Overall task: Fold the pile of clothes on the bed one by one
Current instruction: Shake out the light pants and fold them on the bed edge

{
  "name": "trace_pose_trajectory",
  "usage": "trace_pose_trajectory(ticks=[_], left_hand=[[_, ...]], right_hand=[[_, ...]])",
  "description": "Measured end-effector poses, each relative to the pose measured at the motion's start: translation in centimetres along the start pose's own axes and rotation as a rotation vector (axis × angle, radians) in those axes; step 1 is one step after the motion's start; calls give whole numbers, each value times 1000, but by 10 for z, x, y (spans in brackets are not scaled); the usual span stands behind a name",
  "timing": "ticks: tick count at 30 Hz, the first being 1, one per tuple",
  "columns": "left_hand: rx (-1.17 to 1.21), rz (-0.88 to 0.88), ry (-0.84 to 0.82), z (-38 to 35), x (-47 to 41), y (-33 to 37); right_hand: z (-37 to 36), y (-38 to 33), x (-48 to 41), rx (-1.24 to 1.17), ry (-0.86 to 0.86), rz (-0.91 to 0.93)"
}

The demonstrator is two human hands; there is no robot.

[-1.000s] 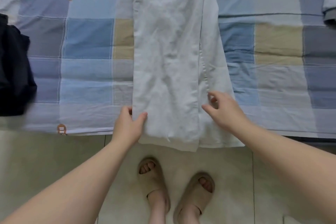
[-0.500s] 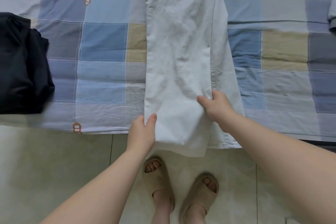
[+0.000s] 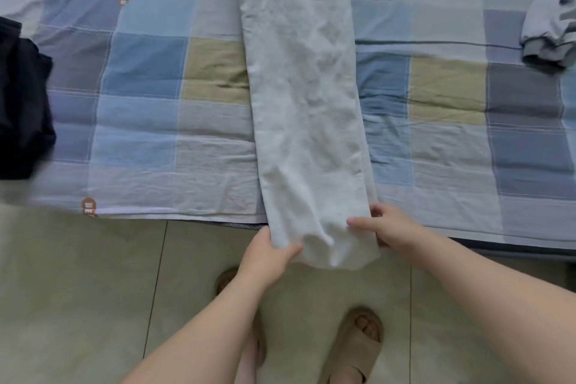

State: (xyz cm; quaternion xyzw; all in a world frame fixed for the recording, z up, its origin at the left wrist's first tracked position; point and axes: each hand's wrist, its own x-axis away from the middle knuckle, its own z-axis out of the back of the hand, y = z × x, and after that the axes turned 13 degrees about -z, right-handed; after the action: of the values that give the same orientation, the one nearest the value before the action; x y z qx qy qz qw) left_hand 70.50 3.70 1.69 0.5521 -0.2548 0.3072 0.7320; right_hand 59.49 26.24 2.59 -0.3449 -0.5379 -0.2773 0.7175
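Now I've slid lower than before: my left hand and right hand each pinch the white trousers' hem at the bed edge, with the legs stacked, no longer splayed.

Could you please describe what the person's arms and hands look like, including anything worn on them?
The left forearm and right forearm are bare, with no sleeve in view. The left hand and right hand are ungloved, and no ring, watch or bracelet shows on either.
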Motion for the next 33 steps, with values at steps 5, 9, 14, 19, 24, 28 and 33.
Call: trace_pose_trajectory(ticks=[5, 9, 14, 19, 24, 28, 33], left_hand=[[15, 14, 44, -15, 21, -14], [-77, 7, 110, -25, 28, -15], [-186, 17, 162, -31, 23, -17], [23, -14, 244, -31, 6, -20], [174, -30, 231, -34, 1, -23], [261, -21, 189, -28, 14, -26], [268, 38, 204, -8, 47, -8]], right_hand=[[12, 28, 16, 84, 147, 177], [15, 48, 11, 222, 239, 179], [13, 48, 3, 391, 309, 72], [13, 34, 2, 365, 446, 164], [12, 18, 4, 153, 234, 125], [4, 20, 14, 42, 127, 49], [-9, 34, 59, -81, 112, 39]])
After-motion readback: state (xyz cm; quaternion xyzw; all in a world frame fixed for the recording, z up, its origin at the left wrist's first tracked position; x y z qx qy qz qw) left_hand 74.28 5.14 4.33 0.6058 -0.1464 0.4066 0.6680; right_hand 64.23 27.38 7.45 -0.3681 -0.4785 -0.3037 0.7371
